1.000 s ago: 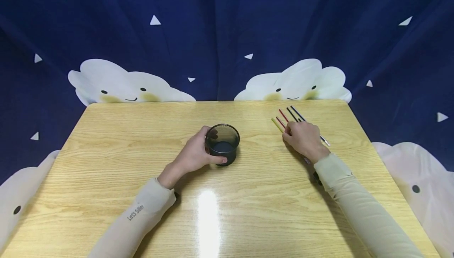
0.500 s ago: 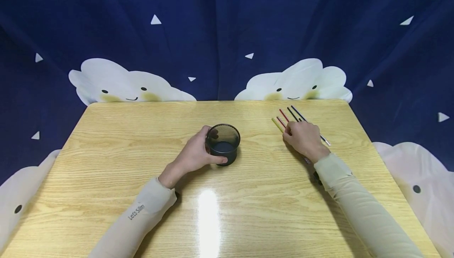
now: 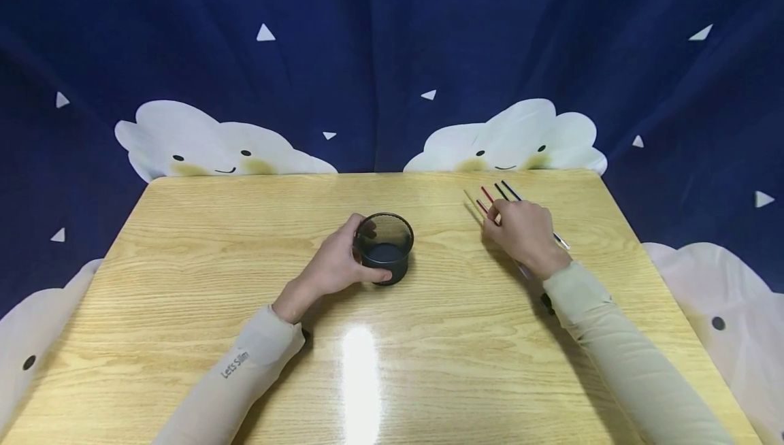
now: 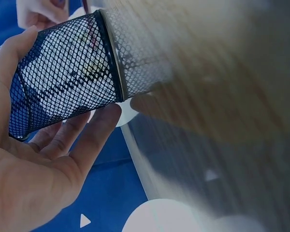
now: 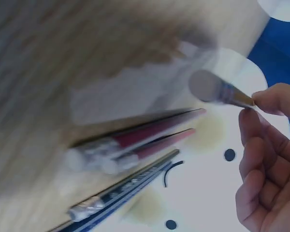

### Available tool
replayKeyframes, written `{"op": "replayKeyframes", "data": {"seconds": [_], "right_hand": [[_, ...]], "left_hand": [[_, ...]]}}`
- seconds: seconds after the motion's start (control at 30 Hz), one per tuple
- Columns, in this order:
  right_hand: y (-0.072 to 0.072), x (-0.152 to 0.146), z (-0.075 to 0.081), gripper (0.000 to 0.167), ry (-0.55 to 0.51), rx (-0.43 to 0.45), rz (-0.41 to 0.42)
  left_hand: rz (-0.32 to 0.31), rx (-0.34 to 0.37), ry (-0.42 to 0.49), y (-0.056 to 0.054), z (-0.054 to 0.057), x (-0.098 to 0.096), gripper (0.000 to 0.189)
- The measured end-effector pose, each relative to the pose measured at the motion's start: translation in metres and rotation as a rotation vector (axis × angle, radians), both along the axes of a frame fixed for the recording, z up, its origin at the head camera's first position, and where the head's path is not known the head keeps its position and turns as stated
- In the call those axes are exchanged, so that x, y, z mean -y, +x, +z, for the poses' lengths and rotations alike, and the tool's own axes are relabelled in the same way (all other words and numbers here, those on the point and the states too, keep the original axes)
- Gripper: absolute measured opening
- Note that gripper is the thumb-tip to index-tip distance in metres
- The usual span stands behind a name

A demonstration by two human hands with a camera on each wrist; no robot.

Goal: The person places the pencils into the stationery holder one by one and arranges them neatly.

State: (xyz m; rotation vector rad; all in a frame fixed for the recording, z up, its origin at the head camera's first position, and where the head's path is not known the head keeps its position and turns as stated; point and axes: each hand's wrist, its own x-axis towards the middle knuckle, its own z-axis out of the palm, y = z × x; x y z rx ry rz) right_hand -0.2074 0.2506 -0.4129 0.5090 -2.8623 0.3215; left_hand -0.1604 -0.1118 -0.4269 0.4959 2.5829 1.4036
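My left hand (image 3: 333, 261) grips a black mesh pen cup (image 3: 398, 270) from its left side, thumb across the near wall. The cup stands upright on the table, its inside visible down to the dark base. In the left wrist view, the fingers (image 4: 99, 135) wrap under the mesh. Over at the right, my right hand (image 3: 522, 231) pinches a slim yellow pen (image 3: 470, 201) between thumb and index finger. Its pale rounded end (image 5: 205, 87) points toward the right wrist camera, tilted off the tabletop. The palm covers much of the other pens in the head view.
Beside the right hand lie several pens: a dark red pen (image 5: 140, 133), a lighter red pen (image 5: 164, 145), a black pen (image 5: 130, 183) and a blue pen (image 3: 510, 190). The wooden table (image 3: 184, 261) ends at a dark blue curtain (image 3: 367, 57) with printed clouds.
My right hand has risen slightly, and the yellow pen has come up with it, its far tip shifting outward and blurring. The left hand and the cup have stayed put.
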Motion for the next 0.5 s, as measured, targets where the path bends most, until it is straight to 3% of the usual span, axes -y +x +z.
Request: {"op": "replayKeyframes", "data": {"seconds": [0.5], "right_hand": [[0.008,0.035,0.022,0.012,-0.327,-0.254,0.094]], "left_hand": [[-0.006,0.002,0.012,-0.002,-0.002,0.002,0.083]]}}
